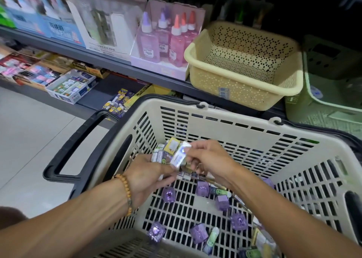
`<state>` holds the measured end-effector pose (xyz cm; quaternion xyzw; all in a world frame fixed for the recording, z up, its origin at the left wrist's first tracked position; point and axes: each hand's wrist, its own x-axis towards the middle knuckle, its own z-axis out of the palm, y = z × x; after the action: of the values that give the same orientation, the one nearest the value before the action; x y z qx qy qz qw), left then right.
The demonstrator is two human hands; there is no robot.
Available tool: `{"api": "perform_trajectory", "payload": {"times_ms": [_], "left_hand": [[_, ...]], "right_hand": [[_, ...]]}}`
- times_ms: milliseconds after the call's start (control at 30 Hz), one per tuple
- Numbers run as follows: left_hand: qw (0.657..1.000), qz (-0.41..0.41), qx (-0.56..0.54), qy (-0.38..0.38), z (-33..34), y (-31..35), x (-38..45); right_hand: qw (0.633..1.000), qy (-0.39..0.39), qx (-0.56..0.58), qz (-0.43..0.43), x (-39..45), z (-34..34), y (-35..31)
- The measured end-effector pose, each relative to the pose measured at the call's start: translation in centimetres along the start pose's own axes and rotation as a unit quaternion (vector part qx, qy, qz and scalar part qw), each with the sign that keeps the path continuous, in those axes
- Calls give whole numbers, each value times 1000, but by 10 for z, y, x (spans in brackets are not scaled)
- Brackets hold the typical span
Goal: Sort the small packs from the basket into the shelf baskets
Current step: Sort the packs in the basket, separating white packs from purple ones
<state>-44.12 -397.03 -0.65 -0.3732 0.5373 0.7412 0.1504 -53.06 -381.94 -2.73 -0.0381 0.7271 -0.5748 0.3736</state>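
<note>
A beige shopping basket [244, 120] with black handles sits below me. Several small purple packs [168, 194] and green ones lie scattered on its slotted floor. Inside the basket, my left hand [145, 177] holds a stack of small packs [162, 153]. My right hand [209, 160] pinches a white pack [180, 156] against that stack. On the shelf behind stand a cream perforated shelf basket [244, 93] and, to its right, a pale green shelf basket [323, 109].
A display box of pink and purple glue bottles [162, 42] stands left of the cream basket. The lower shelf carries boxes of small stationery [70, 85]. Pale floor tiles [29, 140] lie to the left.
</note>
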Motion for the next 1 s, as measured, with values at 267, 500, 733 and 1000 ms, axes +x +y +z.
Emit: {"api": "perform_trajectory", "payload": {"times_ms": [267, 500, 733, 1000], "left_hand": [[1000, 5, 1, 10, 0, 3, 2], [998, 10, 45, -41, 3, 2, 2], [995, 13, 22, -97, 9, 4, 0], [987, -7, 33, -159, 11, 7, 0]], "right_hand": [[995, 85, -4, 58, 23, 6, 1], [996, -3, -80, -33, -1, 5, 4], [997, 6, 73, 10, -6, 0, 4], [989, -101, 103, 9, -12, -14, 12]]}}
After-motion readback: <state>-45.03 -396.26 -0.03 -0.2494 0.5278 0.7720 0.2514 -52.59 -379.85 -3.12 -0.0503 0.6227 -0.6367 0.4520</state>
